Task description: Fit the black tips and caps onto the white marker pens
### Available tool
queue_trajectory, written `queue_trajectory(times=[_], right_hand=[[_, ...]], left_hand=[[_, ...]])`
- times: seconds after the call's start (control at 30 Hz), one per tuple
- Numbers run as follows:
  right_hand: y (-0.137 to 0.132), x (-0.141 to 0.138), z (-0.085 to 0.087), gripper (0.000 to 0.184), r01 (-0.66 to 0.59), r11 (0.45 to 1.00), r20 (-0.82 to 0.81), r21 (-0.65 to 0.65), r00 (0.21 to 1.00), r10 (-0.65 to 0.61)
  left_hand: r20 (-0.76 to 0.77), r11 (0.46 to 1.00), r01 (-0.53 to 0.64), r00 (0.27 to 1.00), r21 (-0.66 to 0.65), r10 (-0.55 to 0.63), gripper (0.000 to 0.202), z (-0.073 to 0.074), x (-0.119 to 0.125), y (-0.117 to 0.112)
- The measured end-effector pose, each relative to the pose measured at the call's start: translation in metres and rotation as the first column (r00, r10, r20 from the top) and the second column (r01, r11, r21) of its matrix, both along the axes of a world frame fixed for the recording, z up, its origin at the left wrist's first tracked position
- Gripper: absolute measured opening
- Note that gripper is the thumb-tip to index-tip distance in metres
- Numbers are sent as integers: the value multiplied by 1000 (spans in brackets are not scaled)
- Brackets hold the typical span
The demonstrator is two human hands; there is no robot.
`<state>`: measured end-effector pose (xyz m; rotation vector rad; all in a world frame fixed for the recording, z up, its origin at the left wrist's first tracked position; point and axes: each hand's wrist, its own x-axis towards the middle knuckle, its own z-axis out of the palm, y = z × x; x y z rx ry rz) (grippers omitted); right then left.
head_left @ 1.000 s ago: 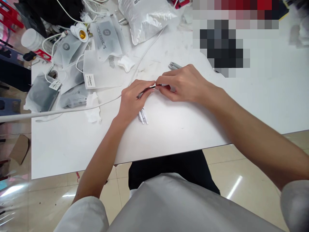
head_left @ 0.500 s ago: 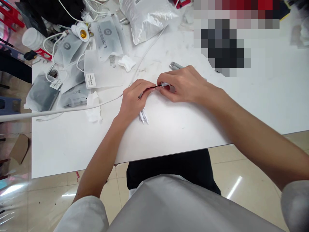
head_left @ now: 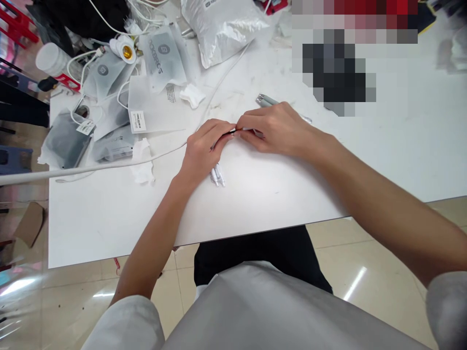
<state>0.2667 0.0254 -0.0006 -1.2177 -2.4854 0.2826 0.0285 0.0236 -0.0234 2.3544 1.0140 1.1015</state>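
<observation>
My left hand [head_left: 204,148] pinches one end of a slim pen [head_left: 232,131], whose short dark section shows between the fingertips. From the other side, the thumb and fingers of my right hand [head_left: 275,127] close on the same pen, so most of it is hidden. The fingertips of both hands nearly touch above the white table. Several white and clear pens [head_left: 218,176] lie partly under my left hand. Behind my right hand rest grey pens with silver ends [head_left: 265,100], half covered by it.
A white cable [head_left: 160,156] crosses the table [head_left: 120,218] by my left hand. Frosted pouches [head_left: 164,58], a crumpled tissue [head_left: 192,96], a lamp socket [head_left: 126,51] and a white-lidded jar [head_left: 53,61] crowd the left. A stuffed plastic bag [head_left: 224,31] sits at the back.
My right hand has shifted slightly and its fingers have closed further round the pen; the pale part seen between them before is now hidden. The left hand is almost still.
</observation>
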Motion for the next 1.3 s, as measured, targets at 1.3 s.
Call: queue_trajectory(times=[1.3], right_hand=[[5,2,-9,42,126,992,-175,1,977,-124]], left_hand=[[258,941,148,964,-304,-69,32,3,0,-5]])
